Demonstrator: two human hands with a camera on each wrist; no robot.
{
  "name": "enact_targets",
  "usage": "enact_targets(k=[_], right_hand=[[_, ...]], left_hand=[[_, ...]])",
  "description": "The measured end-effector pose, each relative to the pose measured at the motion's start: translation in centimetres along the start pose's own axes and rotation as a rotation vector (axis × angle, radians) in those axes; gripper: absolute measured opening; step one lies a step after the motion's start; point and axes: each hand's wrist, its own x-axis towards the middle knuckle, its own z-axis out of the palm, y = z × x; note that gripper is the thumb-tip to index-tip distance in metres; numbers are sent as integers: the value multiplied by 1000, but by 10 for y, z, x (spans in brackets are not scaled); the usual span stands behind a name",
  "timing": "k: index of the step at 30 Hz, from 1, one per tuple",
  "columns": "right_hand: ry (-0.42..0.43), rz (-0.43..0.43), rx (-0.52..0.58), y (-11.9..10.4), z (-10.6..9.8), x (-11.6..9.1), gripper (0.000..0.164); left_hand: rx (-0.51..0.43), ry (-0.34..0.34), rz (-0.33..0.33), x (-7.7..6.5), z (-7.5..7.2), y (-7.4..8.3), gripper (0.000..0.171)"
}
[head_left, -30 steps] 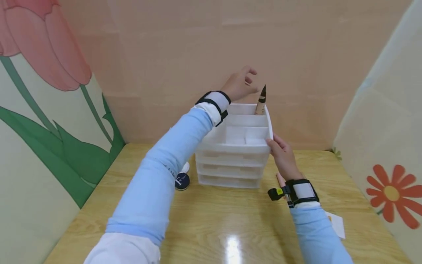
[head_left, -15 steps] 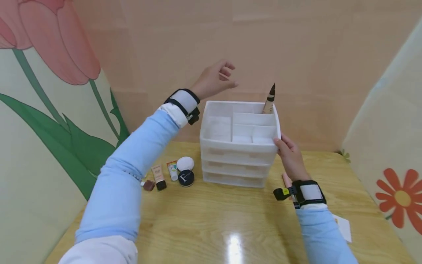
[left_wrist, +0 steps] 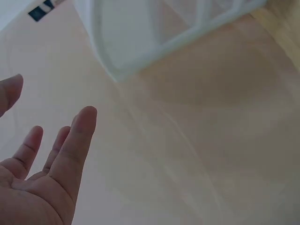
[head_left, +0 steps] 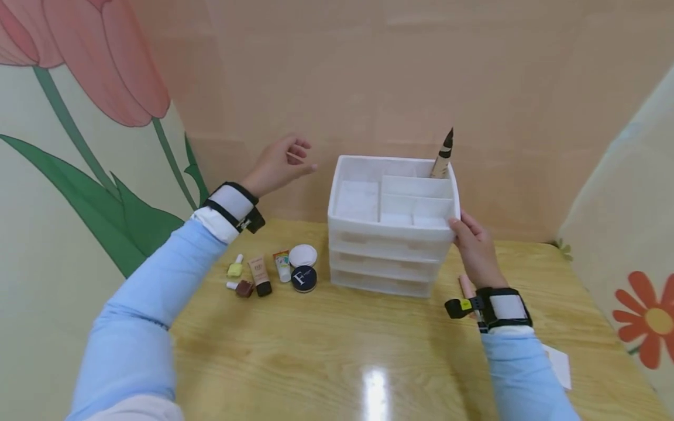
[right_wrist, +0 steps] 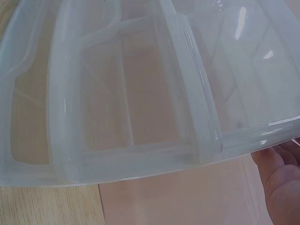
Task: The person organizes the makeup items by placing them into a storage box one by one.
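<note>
A white plastic drawer organizer (head_left: 389, 229) stands on the table, with an open compartment top above clear-fronted drawers. My right hand (head_left: 476, 248) grips its right side near the top edge, thumb at the front. In the right wrist view part of that hand (right_wrist: 283, 180) shows against the organizer's edge. A tan tube with a pointed black tip (head_left: 442, 158) stands tilted in the back right compartment. My left hand (head_left: 279, 164) hangs in the air left of the organizer, fingers loosely bent and holding nothing. The left wrist view shows the left palm (left_wrist: 42, 187) apart from the organizer.
Left of the organizer lie a dark round compact (head_left: 303, 279), a white round case (head_left: 302, 255), a small colourful tube (head_left: 282, 266), a BB cream tube (head_left: 260, 276) and two nail polish bottles (head_left: 244, 288). A pink stick (head_left: 466, 286) and a white card (head_left: 559, 365) lie at right.
My left hand has moved left and down, away from above the organizer, uncovering its top and the cosmetics. The right hand keeps its hold. The head view has shifted slightly left.
</note>
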Motion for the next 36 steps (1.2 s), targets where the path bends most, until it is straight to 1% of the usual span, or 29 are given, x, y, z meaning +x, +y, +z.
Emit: enact_targets(k=[5,10,16,19,20,23,26,30,34,36], right_hand=[[13,13,9,-1,-4,-1,54],[17,24,8,0,-6,-3,56],[15,6,7,0,-6,-5,55],[18,8,3,1,-6,-6,55],[18,10,3,1,-6,-6,55],[21,17,5,1,-7,-7,55],[25,20,10,0,-8,-8,55],[30,22,15,-1,-7,-10,54],[34,19,18,-1,-6,-10,54],[36,14,18,-2,-6,-10,53]], left_hand=[[-10,-21,-107,-17,-1,-28,48],[5,-53,-208,-34,3,-60,50],[43,-87,-270,-55,15,-98,49],[86,-112,-309,-65,22,-111,45],[113,-121,-315,-67,24,-116,44],[164,-148,-352,-74,30,-127,44],[227,-188,-383,-79,35,-136,47],[304,-238,-443,-84,42,-150,52],[309,-263,-522,-84,49,-167,49],[305,-281,-561,-84,53,-173,48]])
